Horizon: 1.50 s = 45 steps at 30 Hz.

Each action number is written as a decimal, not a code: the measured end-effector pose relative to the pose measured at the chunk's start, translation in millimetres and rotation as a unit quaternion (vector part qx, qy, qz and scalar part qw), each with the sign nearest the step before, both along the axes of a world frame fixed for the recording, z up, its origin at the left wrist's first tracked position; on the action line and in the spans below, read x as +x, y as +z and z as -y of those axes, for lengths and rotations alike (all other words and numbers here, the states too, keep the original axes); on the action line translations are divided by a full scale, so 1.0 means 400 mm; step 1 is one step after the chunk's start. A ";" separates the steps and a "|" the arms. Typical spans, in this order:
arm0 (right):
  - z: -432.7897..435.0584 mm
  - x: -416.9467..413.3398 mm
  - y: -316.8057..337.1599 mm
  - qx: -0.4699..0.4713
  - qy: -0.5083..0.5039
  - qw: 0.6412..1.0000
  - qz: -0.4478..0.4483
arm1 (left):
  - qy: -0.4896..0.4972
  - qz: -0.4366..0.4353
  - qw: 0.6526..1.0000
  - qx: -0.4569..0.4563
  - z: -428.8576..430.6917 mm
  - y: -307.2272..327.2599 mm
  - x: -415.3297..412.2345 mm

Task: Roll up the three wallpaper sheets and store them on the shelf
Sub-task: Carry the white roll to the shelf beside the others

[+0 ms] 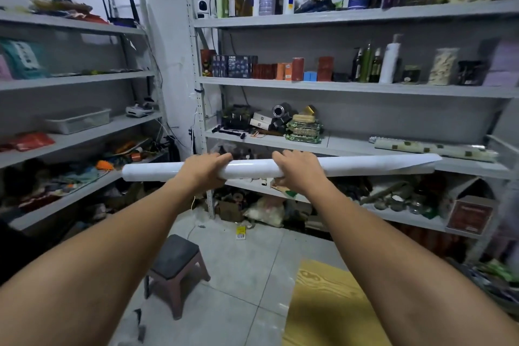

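Both arms reach forward, and the left hand point(206, 170) and the right hand point(297, 170) grip a white roll point(252, 169) of wallpaper held level in front of the shelf point(351, 146), fingers curled over its top. A second roll point(432, 147) with green squares lies on the shelf board just behind the white roll's right end. On the tiled floor point(238, 289) below, a yellow wood-grain sheet point(323, 303) lies flat, with a small dark-topped stool point(175, 264) to its left.

Head-worn, facing shelf point(348, 144) (near, wide-angle).

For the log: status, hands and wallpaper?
Left hand, right hand grip white roll, level before shelf. Patterned roll on shelf. Wood-grain sheet flat on floor. Nothing blocking.
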State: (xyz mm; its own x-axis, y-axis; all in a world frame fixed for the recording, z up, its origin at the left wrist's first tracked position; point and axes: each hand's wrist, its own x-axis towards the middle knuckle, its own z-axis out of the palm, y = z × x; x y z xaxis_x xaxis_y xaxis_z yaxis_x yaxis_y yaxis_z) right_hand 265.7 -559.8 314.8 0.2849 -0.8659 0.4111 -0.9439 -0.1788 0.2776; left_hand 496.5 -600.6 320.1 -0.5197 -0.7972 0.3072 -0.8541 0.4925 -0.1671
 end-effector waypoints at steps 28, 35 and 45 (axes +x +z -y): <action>0.384 -0.035 0.028 0.031 -0.332 0.940 0.069 | -0.307 -0.055 0.949 0.049 0.710 -0.003 -0.204; 0.478 -0.087 0.056 -0.005 -0.361 0.930 0.065 | -0.325 -0.072 0.942 0.037 0.820 0.012 -0.283; 0.730 -0.302 -0.018 -0.018 -0.382 0.918 0.108 | -0.355 -0.012 0.935 0.002 1.103 0.014 -0.520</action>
State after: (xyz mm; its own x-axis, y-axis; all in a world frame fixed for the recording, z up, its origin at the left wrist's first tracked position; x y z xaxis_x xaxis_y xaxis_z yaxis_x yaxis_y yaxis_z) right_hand 144.9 -851.8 307.6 -0.4906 -0.7642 0.4187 -0.8239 0.5633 0.0627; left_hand 288.4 -1041.7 325.7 -0.9111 -0.2557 0.3233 -0.3162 0.9367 -0.1503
